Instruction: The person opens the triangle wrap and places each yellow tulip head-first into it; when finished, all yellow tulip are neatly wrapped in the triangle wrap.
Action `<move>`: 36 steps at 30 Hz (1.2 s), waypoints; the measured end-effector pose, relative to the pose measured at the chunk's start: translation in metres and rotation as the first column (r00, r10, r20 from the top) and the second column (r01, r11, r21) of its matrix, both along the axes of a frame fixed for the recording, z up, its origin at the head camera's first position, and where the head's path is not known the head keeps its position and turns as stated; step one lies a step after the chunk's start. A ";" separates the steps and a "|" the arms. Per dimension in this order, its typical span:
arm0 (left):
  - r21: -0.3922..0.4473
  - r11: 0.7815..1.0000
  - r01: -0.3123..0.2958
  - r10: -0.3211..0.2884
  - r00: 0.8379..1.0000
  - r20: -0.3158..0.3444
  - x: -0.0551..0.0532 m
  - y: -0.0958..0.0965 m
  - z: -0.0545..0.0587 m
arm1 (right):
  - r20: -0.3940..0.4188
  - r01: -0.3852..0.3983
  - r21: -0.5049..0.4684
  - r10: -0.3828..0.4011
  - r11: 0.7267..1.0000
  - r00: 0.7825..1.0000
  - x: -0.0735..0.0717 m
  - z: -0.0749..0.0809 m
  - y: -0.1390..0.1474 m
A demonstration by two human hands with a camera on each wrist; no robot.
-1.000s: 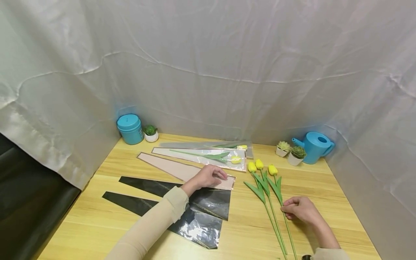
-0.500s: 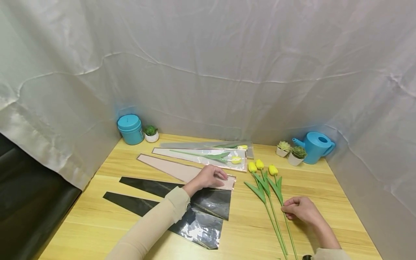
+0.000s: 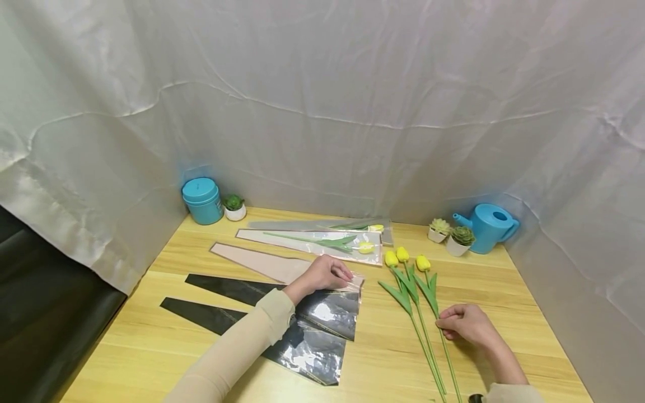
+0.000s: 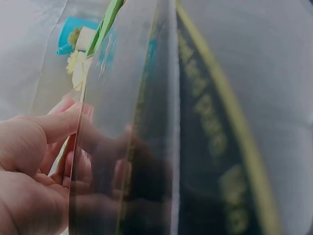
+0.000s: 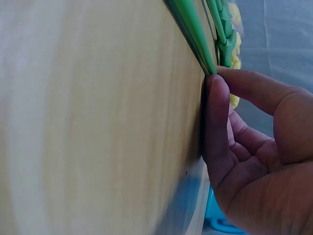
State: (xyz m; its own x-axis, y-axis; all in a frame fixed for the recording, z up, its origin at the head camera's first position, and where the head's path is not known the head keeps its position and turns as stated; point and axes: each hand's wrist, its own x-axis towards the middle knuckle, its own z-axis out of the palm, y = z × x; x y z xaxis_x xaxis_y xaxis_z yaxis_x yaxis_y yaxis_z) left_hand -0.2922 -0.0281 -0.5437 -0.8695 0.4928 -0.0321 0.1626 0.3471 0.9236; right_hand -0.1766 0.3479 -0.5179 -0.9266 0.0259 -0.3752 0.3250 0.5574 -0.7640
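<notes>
Toward the middle of the table, my left hand [image 3: 325, 274] pinches the wide right end of a pink flower sleeve [image 3: 259, 260]; in the left wrist view, thumb and finger meet at an edge of clear film. Two black flower sleeves [image 3: 216, 286] lie nearer me, partly under the left forearm. Over on the right, thumb and index finger of my right hand [image 3: 466, 326] pinch the stem of a yellow tulip [image 3: 423, 263], just below its leaves [image 5: 190, 29]. Two more yellow tulips [image 3: 391, 259] lie beside it, stems toward me.
Behind the pink sleeve lie a white sleeve [image 3: 257, 235] and a greyish clear sleeve [image 3: 297, 224], each with a yellow tulip. A blue canister [image 3: 202, 201] and small potted succulent [image 3: 234, 207] stand back left; two succulents [image 3: 459, 240] and a blue watering can [image 3: 487, 229] back right.
The pink sleeve has shifted slightly toward me, its narrow left tip lower and its right end crinkled at the left hand. The right hand and tulips have not visibly moved.
</notes>
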 end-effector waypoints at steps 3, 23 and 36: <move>0.008 1.000 -0.010 0.010 1.000 -0.006 0.000 0.000 0.000 | -0.002 -0.002 0.005 0.002 1.000 1.000 0.000 0.001 -0.001; 0.215 0.971 -0.101 0.114 0.992 -0.050 -0.010 -0.003 0.002 | -0.082 -0.002 0.096 0.010 0.995 0.997 0.004 0.016 0.000; 0.250 0.962 -0.112 0.138 0.987 -0.087 -0.015 -0.002 0.004 | -0.082 0.040 0.012 -0.039 0.999 0.996 0.004 0.022 -0.001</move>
